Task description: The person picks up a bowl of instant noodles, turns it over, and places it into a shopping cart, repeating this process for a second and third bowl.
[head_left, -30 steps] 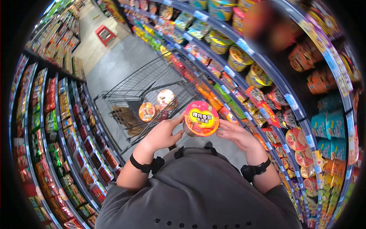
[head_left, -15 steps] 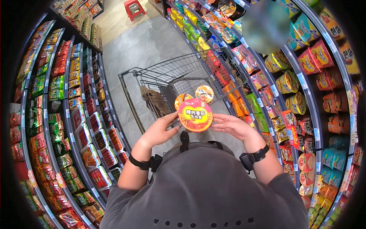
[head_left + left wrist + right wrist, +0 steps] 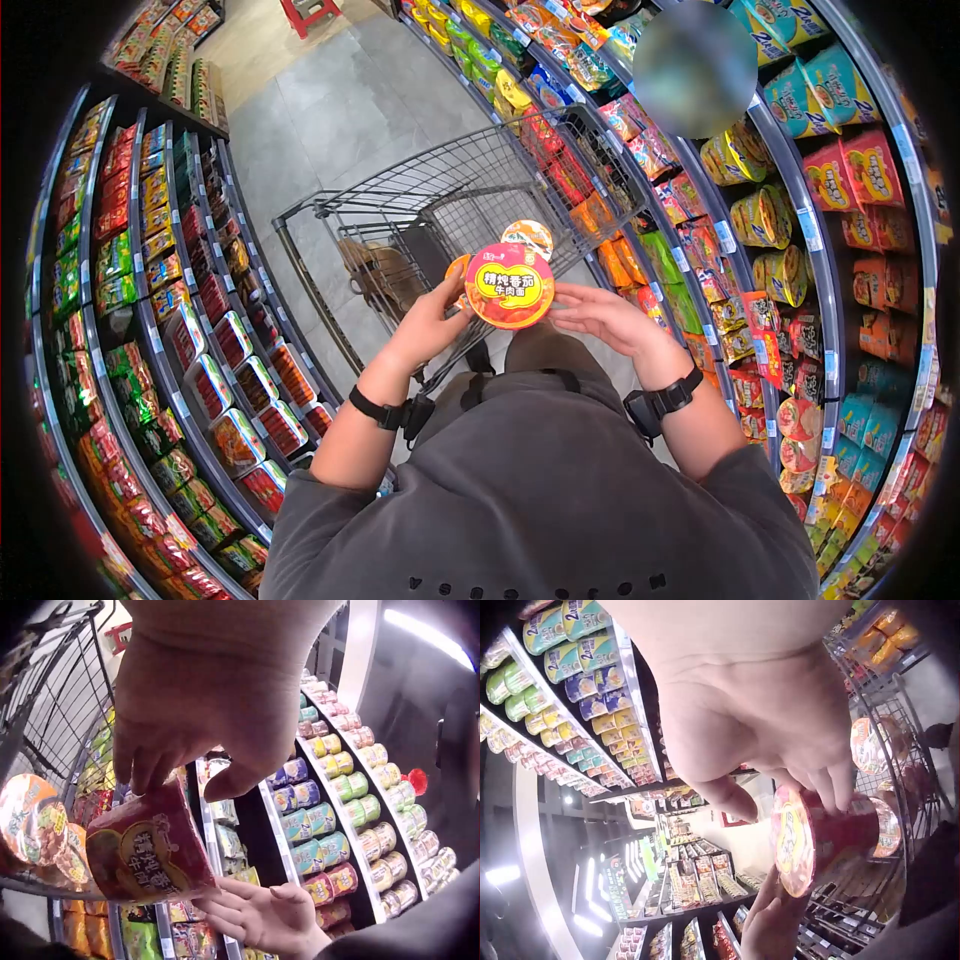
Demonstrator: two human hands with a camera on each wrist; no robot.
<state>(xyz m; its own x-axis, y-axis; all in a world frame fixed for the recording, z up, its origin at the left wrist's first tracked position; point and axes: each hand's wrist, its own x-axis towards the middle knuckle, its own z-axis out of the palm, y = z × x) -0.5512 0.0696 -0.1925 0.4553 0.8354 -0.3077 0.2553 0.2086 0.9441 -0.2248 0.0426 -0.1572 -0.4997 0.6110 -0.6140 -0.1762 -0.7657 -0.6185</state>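
Pink-lidded noodle cup (image 3: 512,286) is sitting between my left hand (image 3: 436,318) and right hand (image 3: 612,324), lid facing me, near the cart (image 3: 440,190). The left is touching one side with extended fingers, thumb spread apart; the right is laying nearly straight fingers along the opposite side. An orange-and-white cup (image 3: 31,817) and an orange cup (image 3: 75,859) are already occupying the cart. Progress, my judgement: two are loaded, this one is not yet joining them
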